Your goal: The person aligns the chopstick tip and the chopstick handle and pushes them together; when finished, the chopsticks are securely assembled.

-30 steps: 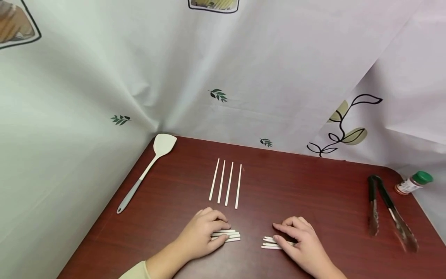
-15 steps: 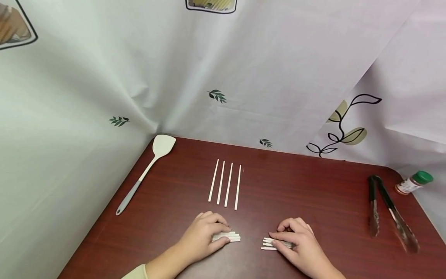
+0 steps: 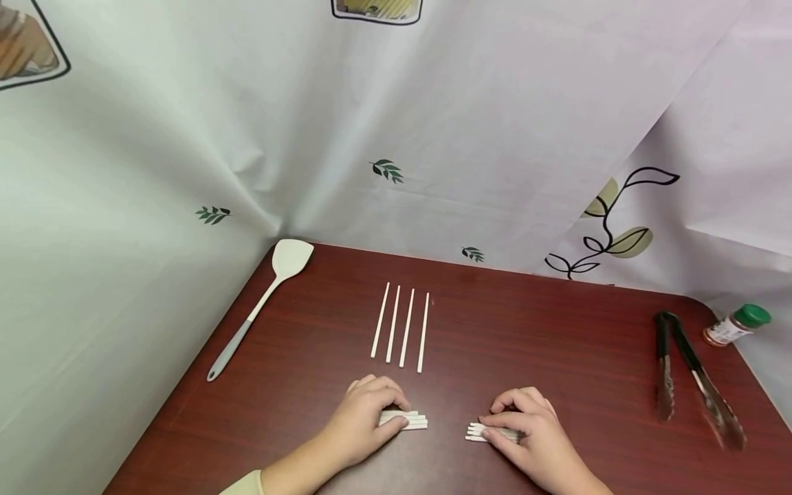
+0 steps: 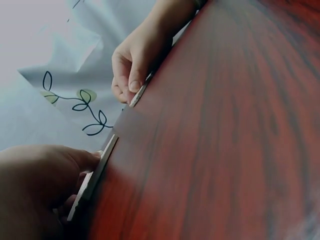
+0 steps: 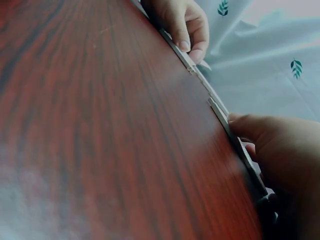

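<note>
Both forearms entered from the near edge, converging slightly. The left hand (image 3: 365, 419) lay palm down, fingers curled, thumb tucked beneath in a pinch. The right hand (image 3: 529, 430) lay likewise, fingers (image 3: 504, 418) bent, thumb closing against them. The hands stayed apart.

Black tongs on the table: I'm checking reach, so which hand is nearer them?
Right. The right hand lies left of the tongs across bare table; the left hand is farther left.

The head camera looks down at the table (image 3: 532, 344); both wrist cameras skim it closely, facing opposite ways, three versus nine o'clock.
</note>
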The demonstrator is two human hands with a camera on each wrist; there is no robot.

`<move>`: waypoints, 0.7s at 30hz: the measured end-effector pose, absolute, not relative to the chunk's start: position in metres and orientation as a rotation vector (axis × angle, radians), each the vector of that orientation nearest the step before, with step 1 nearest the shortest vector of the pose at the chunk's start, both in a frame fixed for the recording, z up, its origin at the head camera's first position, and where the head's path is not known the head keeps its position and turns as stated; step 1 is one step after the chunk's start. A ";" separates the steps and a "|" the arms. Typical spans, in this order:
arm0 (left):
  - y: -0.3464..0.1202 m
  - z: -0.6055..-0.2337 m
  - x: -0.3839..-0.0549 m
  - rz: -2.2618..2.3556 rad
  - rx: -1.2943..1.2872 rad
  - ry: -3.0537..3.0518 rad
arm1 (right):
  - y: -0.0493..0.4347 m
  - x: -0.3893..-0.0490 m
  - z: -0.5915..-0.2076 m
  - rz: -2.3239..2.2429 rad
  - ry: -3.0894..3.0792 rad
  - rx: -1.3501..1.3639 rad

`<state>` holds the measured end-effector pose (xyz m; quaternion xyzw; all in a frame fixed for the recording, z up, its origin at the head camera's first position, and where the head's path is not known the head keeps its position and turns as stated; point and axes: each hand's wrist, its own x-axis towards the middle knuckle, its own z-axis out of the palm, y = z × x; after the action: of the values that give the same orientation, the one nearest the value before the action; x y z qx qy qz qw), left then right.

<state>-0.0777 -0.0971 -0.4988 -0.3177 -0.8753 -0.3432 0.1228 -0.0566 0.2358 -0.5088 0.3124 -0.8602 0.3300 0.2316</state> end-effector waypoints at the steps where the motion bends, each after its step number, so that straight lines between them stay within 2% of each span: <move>1: -0.096 -0.498 -0.077 -0.999 -0.916 -2.568 | 0.235 -0.056 -0.508 0.917 -2.382 0.831; 7: -0.096 -0.497 -0.076 -0.970 -0.894 -2.593 | 0.228 -0.050 -0.499 0.978 -2.510 0.654; 21: -0.098 -0.497 -0.077 -0.882 -0.941 -2.550 | 0.227 -0.051 -0.498 0.940 -2.515 0.599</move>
<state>-0.0774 -0.0975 -0.4970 -0.3259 -0.8834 -0.3054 0.1416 -0.0506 0.2266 -0.4983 0.2136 -0.8969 0.3352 0.1939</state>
